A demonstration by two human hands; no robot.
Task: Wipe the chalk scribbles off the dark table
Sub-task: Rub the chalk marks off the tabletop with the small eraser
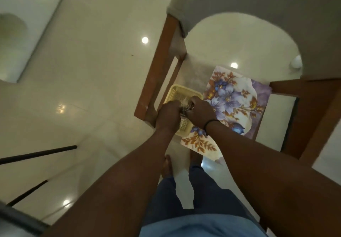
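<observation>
Left hand: your left hand (168,116) reaches down over the near-left part of the basket, fingers curled round a small crumpled bundle at its fingertips.
Right hand: your right hand (200,112) meets the left one over the basket, its fingers bent onto the same bundle; a dark band sits on that wrist.
Bundle: the thing (185,105) you hold between both hands looks like a pale and dark wad, perhaps a cloth; too blurred and too covered by your fingers to tell its long axis or which way it points.
Basket: a pale yellow plastic basket (178,92) with a perforated bottom stands on a low surface, its long axis running from near-right to far-left, one corner resting on the floral mat.
Mat: a board or mat (238,96) printed with purple flowers and brown leaves lies just right of the basket.
Frame: brown wooden rails (160,61) of a piece of furniture run along the basket's left side.
Floor: glossy pale tiles (92,70) reflect ceiling lights.
You: you stand in blue trousers, one foot (167,164) visible below your arms.
Dark table: a dark edge and thin black legs (36,153) show at the lower left, well apart from your hands; no chalk marks can be made out there.
</observation>
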